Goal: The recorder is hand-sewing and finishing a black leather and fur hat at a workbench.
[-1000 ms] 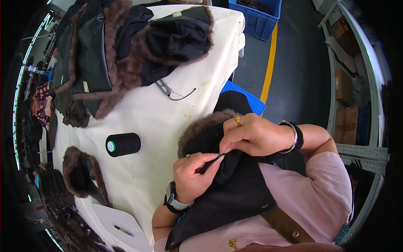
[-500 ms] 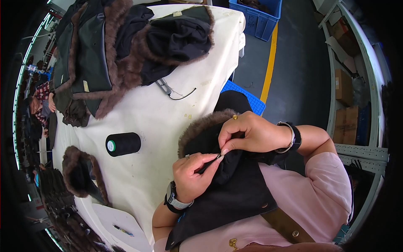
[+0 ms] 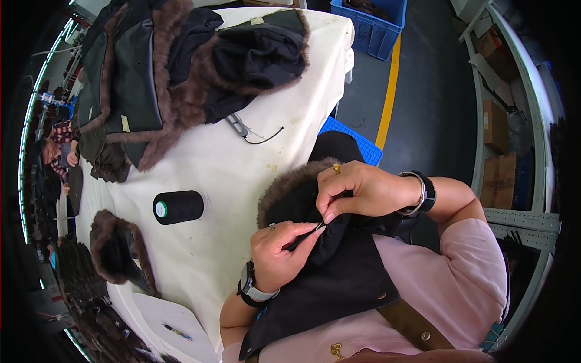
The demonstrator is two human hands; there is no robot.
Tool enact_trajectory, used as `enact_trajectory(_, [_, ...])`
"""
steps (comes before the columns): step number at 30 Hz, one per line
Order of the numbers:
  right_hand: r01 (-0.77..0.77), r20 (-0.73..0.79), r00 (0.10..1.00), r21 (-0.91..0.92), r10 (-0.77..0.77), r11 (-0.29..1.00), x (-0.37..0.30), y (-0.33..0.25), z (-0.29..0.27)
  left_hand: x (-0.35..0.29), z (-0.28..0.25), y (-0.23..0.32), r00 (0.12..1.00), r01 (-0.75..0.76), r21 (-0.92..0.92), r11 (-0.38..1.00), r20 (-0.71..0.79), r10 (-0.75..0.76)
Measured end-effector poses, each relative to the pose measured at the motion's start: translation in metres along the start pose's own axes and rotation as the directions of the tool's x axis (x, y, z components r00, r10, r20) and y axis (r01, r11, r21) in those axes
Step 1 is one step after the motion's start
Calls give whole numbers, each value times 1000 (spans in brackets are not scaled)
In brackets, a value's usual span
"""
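Observation:
A dark garment piece with brown fur trim (image 3: pixel 279 193) lies bunched over my lap at the table's edge. My left hand (image 3: pixel 279 251) is closed, with a fold of its black cloth (image 3: pixel 296 243) pinched between thumb and fingertips. Just right of it, thumb and forefinger of my right hand (image 3: pixel 362 192) are pressed together, nearly touching the left fingertips. Whatever the right fingers grip is too small to make out. To the left, a spool of black thread (image 3: pixel 179 207) lies on its side on the white-covered table (image 3: pixel 227 175).
Fur-trimmed dark garments (image 3: pixel 181 78) are piled at the far left of the table, near a small grey tool with a cord (image 3: pixel 237 125). A fur-edged piece (image 3: pixel 121 251) lies at the left edge. Blue crates (image 3: pixel 369 27) and a shelf with boxes (image 3: pixel 497 127) stand beyond. Another person works far left.
My right hand's fingertips have shifted very slightly right. My left hand still pinches the cloth, its fingertips also moved a touch to the right.

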State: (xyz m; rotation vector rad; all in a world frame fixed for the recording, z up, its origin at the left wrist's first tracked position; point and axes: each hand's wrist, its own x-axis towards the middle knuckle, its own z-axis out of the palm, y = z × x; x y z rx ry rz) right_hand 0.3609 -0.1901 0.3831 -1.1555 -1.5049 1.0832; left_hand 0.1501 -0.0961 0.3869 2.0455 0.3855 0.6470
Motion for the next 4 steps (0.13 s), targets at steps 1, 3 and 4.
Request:
enact_trajectory(1, [-6, 7, 1000, -5, 6, 1000, 0, 0, 0, 0, 0, 0, 1000, 1, 5, 1000, 2, -1])
enact_trajectory(3, [-21, 13, 1000, 10, 20, 1000, 0, 0, 0, 0, 0, 0, 1000, 4, 7, 1000, 4, -4])
enact_trajectory(4, [-34, 20, 999, 26, 34, 999, 0, 0, 0, 0, 0, 0, 1000, 4, 5, 1000, 4, -4])
